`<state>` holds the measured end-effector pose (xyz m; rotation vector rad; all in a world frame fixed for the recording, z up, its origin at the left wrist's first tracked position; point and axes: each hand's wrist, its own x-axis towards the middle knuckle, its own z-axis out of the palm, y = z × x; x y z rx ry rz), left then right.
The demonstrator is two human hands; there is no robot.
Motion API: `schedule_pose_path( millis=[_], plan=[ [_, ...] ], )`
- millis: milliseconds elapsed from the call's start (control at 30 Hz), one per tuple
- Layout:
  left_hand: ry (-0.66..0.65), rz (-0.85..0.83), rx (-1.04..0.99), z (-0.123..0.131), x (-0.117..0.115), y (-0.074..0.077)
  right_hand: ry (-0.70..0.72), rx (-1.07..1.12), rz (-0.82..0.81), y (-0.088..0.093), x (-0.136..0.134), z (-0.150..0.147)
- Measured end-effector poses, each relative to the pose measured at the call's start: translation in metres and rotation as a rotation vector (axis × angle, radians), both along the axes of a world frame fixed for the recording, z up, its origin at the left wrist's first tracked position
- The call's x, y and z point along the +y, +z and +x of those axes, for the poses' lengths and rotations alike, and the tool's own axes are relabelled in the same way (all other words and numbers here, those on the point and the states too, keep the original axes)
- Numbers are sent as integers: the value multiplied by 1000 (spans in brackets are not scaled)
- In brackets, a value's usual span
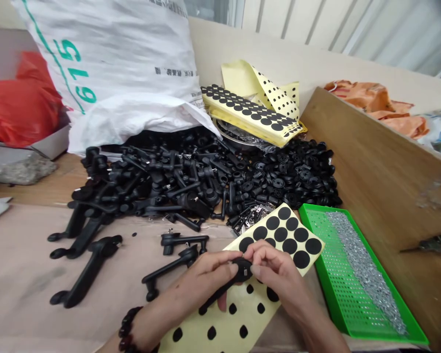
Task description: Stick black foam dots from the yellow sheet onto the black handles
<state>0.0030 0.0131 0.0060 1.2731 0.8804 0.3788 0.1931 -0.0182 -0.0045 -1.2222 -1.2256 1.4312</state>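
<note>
Black plastic handle (240,270) is gripped by the closed left hand (206,279) and right hand (274,267). A yellow sheet of black dots (279,235) is laid under the hands.

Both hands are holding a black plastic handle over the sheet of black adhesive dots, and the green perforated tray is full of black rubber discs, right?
No: the head view shows the green perforated tray holding small silvery metal pieces, not black rubber discs. The rest stands: the left hand and right hand hold a black plastic handle over the sheet of black adhesive dots.
</note>
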Motion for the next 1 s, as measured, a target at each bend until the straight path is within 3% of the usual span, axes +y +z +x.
schedule_pose_path(
  millis=[133,333,400,500,600,767,1000],
  plan=[
    [6,66,14,3,-1,-10,-26,-99,73,-1,-1,-3],
    [108,159,68,7,-7,-11,-78,-397,268,-3,-6,-7],
    [136,121,28,6,-8,-12,-58,-278,173,-5,-7,-6],
    [217,-57,-101,3,-7,-14,-97,117,-66,-8,-6,-3],
    [341,-185,-207,-1,-6,-12,-189,292,-123,-11,-8,-4],
    [442,-241,-303,-1,-10,-6,43,56,20,-7,-14,-17],
    [474,-262,-333,2,-14,-2,-17,-303,367,-6,-19,-24]
  ],
)
